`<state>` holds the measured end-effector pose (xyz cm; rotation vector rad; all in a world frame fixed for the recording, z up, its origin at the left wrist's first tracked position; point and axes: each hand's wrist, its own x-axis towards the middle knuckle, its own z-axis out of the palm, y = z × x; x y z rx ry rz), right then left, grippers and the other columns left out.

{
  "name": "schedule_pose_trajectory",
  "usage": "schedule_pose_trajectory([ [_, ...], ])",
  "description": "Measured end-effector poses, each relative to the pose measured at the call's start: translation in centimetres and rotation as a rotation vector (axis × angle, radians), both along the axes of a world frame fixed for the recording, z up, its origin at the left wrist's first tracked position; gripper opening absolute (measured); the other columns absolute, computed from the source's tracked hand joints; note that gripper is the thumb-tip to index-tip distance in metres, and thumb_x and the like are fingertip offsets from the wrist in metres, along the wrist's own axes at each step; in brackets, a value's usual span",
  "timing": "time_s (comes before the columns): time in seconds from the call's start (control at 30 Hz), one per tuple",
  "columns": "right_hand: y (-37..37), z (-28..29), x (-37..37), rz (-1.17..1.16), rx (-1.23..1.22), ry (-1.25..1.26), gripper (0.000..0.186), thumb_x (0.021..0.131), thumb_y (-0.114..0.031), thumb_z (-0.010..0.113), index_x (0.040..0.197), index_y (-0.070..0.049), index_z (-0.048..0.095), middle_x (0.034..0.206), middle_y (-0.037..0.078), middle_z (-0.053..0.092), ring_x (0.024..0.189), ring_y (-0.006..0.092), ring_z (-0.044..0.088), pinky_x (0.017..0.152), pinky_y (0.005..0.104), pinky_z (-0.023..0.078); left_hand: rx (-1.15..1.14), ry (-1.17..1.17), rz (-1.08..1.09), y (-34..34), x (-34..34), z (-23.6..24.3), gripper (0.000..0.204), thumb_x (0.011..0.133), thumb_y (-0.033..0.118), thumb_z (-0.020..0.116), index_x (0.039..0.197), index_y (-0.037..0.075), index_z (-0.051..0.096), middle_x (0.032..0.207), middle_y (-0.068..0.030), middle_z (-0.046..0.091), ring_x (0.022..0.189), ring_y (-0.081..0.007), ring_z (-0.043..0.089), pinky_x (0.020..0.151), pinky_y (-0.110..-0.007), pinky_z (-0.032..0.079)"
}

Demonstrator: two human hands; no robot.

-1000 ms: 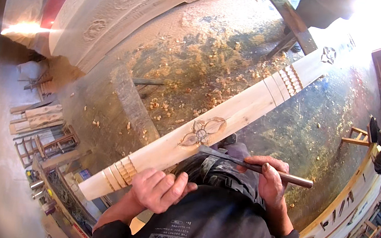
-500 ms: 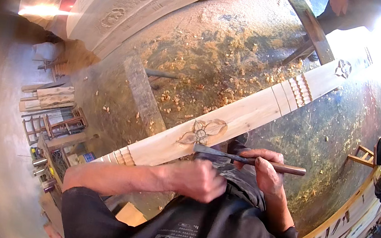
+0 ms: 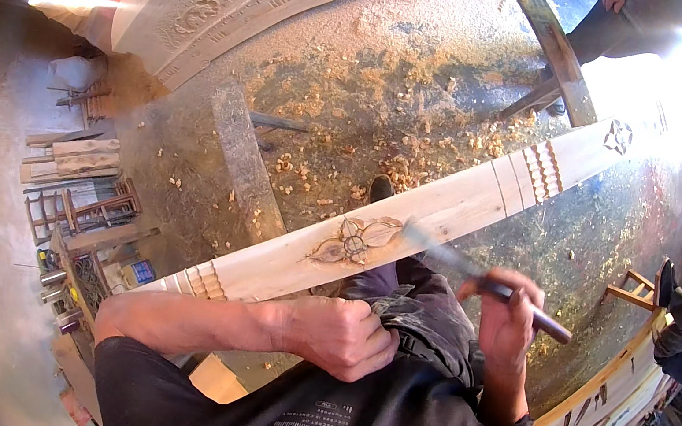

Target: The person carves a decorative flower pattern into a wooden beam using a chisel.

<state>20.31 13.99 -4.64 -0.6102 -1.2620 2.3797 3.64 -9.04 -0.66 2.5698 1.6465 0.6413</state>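
A long pale wooden beam point(image 3: 449, 208) slants across in front of me, with a carved four-petalled flower point(image 3: 354, 242) near its middle and ridged bands toward both ends. My right hand point(image 3: 512, 316) is closed around the dark handle of a chisel point(image 3: 551, 325). The chisel's blade is blurred; its tip appears over the beam at the flower's right petal, and contact cannot be made out. My left hand point(image 3: 348, 339) is a fist in front of my body, just on my side of the beam. Whatever its fingers hold, if anything, is hidden.
Wood shavings point(image 3: 396, 173) litter the floor. A plank point(image 3: 246, 162) extends under the beam. Far left stands a large carved panel point(image 3: 213, 5); tools and boards point(image 3: 108, 216) lie at left. Another person point(image 3: 638, 24) is at the far right, near a wooden trestle point(image 3: 555, 42).
My right hand has shifted to the right with the chisel, and its blade has moved from the flower's near edge to its right petal. My left fist has moved slightly left and down.
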Motion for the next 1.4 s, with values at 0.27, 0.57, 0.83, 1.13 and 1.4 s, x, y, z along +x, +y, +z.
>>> schedule_pose_trajectory([
  [0.27,-1.4,1.5,1.0,0.311,0.232,-0.107,0.046,0.098,-0.028,0.067,0.111,0.013,0.08,0.097,0.029,0.082,0.091,0.0356,0.083,0.091,0.0429,0.066,0.039,-0.102,-0.014,-0.1,0.2,1.2,0.037,0.084,0.022,0.07,0.112,-0.001,0.077,0.093,-0.0044,0.073,0.068,-0.011,0.064,0.058,-0.027,0.044],
  [0.57,-2.1,0.1,0.4,0.313,0.115,-0.158,0.043,0.099,-0.023,0.065,0.114,0.015,0.079,0.101,0.026,0.083,0.096,0.03,0.083,0.095,0.0399,0.064,0.058,-0.224,0.14,0.1,-0.1,0.5,0.039,0.085,0.021,0.072,0.12,0.005,0.078,0.097,-0.0042,0.07,0.063,-0.0085,0.059,0.053,-0.025,0.042],
  [0.83,-2.4,0.2,0.3,0.226,0.212,-0.131,0.042,0.095,-0.019,0.065,0.117,0.013,0.08,0.108,0.027,0.082,0.099,0.0329,0.081,0.098,0.0404,0.062,-0.082,-0.146,0.318,0.3,-0.3,1.5,0.033,0.092,0.017,0.069,0.121,0.004,0.078,0.123,-0.0162,0.077,0.116,-0.0298,0.079,0.086,-0.035,0.063],
  [1.13,-3.8,0.9,1.6,-0.067,0.204,-0.1,0.048,0.098,-0.033,0.067,0.112,0.011,0.08,0.105,0.025,0.083,0.093,0.0345,0.082,0.091,0.0428,0.064,0.072,-0.135,0.267,0.9,-0.7,2.4,0.04,0.097,0.014,0.066,0.133,0.001,0.073,0.125,-0.0169,0.077,0.114,-0.0294,0.079,0.094,-0.037,0.066],
  [1.4,-2.4,1.4,1.0,0.216,0.609,0.056,0.037,0.082,-0.012,0.076,0.111,0.008,0.081,0.104,0.026,0.082,0.097,0.0385,0.083,0.094,0.0439,0.065,-0.143,-0.274,0.425,-0.2,-0.2,1.8,0.064,0.097,0.011,0.067,0.155,-0.014,0.053,0.105,-0.0167,0.076,0.07,-0.0171,0.071,0.063,-0.031,0.061],
])
